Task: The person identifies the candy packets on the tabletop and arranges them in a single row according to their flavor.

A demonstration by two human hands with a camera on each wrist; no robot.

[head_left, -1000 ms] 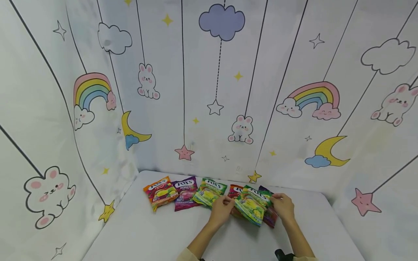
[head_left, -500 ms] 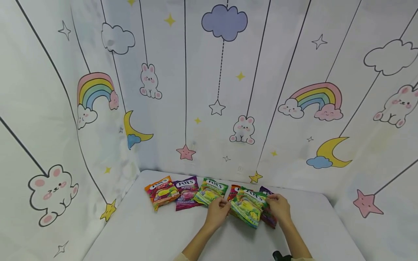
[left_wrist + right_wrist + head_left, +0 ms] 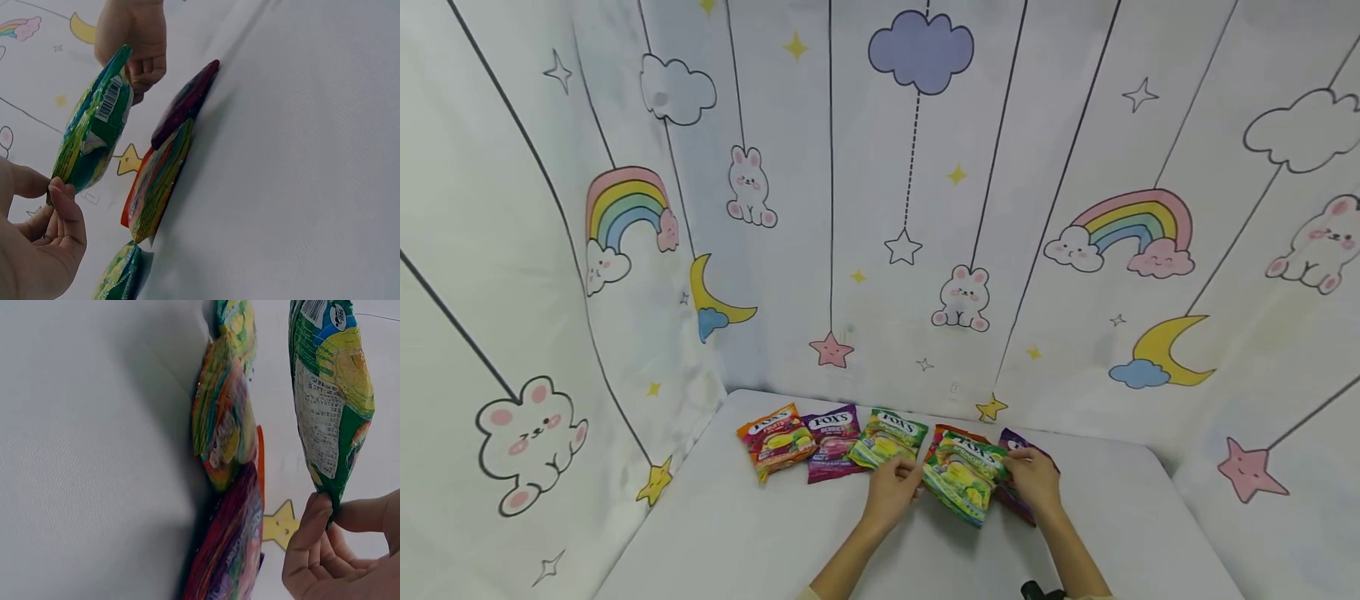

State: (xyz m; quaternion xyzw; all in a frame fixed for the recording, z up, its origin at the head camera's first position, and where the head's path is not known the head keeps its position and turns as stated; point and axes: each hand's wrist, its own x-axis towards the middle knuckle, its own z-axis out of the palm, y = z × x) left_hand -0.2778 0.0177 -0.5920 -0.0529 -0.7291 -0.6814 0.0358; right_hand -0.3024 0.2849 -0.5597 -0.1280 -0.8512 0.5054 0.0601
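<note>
Between my two hands a green Fox's candy bag is held up off the table, its front facing the head camera. My left hand pinches its left edge between thumb and fingers, as the left wrist view shows. At the opposite corner, thumb and fingertips of my right hand grip the bag's edge. Behind it lie a red-orange candy bag, mostly covered in the head view, and a purple candy bag, partly hidden by my right hand.
To the left on the white table lie an orange Fox's bag, a purple berries bag and another green bag. A patterned cloth wall rises behind the table. A black device sits at my right wrist.
Both hands have moved a little left and nearer to me with the green candy bag between them. The head view has turned slightly left. The bags on the table stay in place.
</note>
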